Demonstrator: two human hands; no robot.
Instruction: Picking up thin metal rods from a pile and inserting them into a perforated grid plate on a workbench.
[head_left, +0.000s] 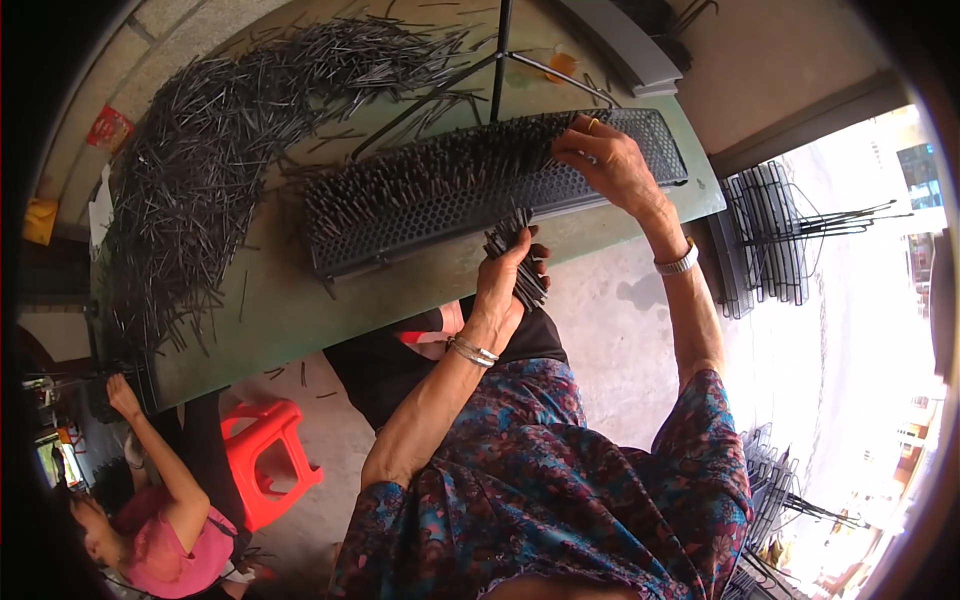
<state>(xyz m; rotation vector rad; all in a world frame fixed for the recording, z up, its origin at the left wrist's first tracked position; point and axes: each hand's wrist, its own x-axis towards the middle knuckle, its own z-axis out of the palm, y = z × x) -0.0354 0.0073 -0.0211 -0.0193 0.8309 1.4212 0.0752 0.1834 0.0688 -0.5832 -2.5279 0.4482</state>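
My left hand [500,285] is closed around a bundle of thin dark sticks [530,290], just off the near long side of a black perforated rack [650,140]. Many similar sticks [400,180] stand upright in the rack's holes, packed over its left and middle part. Over the rack's right half is my right hand [610,165], its thumb and fingers pinched together at the edge of the standing sticks. Whatever lies between those fingertips is too small to make out. Holes without sticks show along the near side and at the right end.
A large heap of loose dark sticks [215,150] covers the left of the green table [270,330]. Behind the rack rises a black metal stand [497,75]. A red stool [268,465] and a person in pink [180,545] are at lower left. Black wire racks [775,235] stand at right.
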